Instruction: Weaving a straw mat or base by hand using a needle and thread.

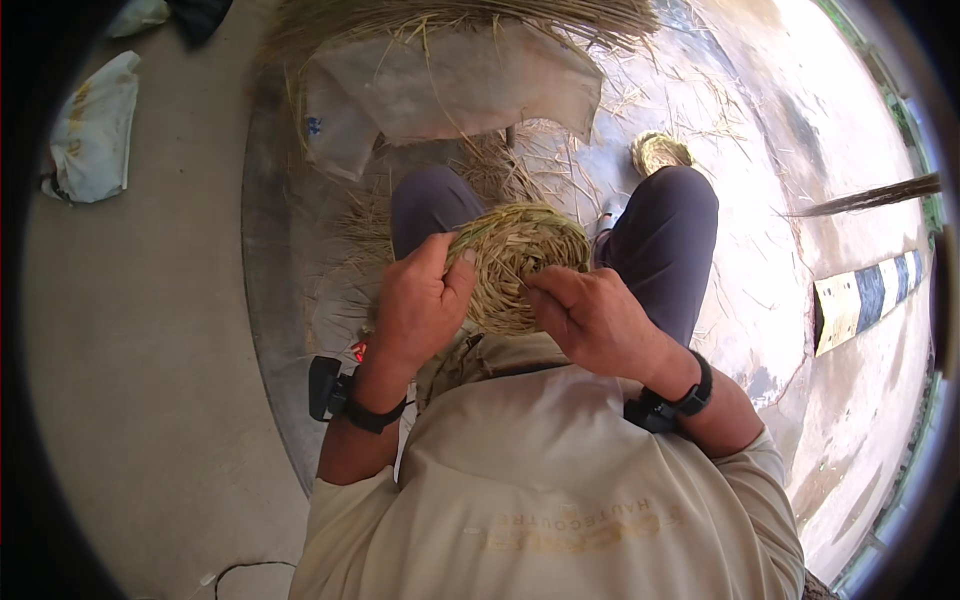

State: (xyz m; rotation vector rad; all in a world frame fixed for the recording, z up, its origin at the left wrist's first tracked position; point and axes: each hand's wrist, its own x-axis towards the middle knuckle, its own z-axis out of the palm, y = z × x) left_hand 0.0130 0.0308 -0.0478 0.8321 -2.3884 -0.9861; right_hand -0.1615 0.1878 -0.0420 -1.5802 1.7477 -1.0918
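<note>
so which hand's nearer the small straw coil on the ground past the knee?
Right. The right hand is on the woven disc, below the small straw coil; the left hand grips the disc's far side.

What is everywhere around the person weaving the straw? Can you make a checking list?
Surface: grey concrete floor, sunlit on the right, with loose straw strewn ahead of the knees.
Job's things: round woven straw piece on the lap; straw bundle at the top.
Clutter: white plastic sheet over the straw; small straw coil; white cloth at far left.
Hands: left hand grips the woven piece's left edge; right hand pinches strands at its right edge. Both wear black wrist straps.
Cables: nothing seen.
Surroundings: striped yellow, blue and white kerb block; thin dark stick.
</note>
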